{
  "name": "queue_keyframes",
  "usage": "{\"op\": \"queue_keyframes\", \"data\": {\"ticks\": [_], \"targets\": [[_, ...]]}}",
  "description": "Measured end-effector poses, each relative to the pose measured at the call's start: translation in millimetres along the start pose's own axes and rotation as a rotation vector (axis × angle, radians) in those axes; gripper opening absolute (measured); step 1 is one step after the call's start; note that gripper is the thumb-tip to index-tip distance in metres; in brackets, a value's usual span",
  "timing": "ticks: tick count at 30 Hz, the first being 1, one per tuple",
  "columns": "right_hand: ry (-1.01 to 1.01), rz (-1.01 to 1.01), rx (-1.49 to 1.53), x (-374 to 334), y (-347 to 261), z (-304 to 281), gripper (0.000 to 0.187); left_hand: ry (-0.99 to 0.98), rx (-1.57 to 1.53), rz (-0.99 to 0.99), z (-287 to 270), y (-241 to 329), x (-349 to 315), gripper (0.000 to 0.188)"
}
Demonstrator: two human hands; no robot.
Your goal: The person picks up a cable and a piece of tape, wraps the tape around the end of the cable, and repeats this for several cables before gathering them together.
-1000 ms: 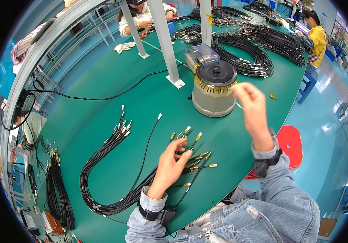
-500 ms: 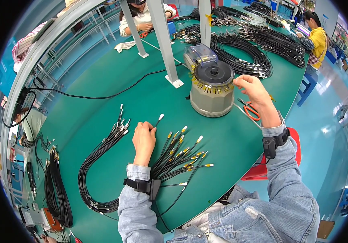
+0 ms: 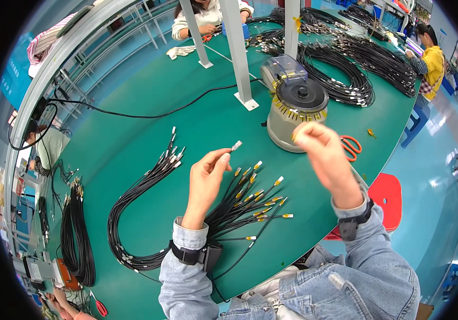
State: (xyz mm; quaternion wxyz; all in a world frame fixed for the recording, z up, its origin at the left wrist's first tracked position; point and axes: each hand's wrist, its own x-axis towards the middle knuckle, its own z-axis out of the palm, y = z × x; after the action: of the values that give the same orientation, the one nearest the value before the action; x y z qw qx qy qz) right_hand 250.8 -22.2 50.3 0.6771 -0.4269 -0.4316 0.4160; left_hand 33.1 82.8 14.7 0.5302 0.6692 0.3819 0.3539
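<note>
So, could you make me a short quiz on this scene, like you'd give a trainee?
1. Which hand holds up a white-tipped cable?
2. True or false: the tape dispenser has a round black top.
3. The stool nearest the right denim sleeve is: A) yellow, B) red, C) white.

Key:
1. The left hand.
2. True.
3. B.
</note>
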Motion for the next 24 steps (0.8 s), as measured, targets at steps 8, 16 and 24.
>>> {"op": "queue_keyframes", "data": {"ticks": [8, 16, 24], "targets": [[-0.138, -0.117, -0.057, -20, 40, 51, 0.004, -0.046, -0.189, -0.017, 20, 21, -29, 0.019], [-0.085, -0.213, -0.227, -23, 50, 58, 0.01, 0.02, -0.5, -0.168, 31, 20, -53, 0.021], [-0.101, -0.15, -0.181, -23, 52, 59, 0.011, 0.035, -0.492, -0.155, 35, 23, -55, 0.019]]}}
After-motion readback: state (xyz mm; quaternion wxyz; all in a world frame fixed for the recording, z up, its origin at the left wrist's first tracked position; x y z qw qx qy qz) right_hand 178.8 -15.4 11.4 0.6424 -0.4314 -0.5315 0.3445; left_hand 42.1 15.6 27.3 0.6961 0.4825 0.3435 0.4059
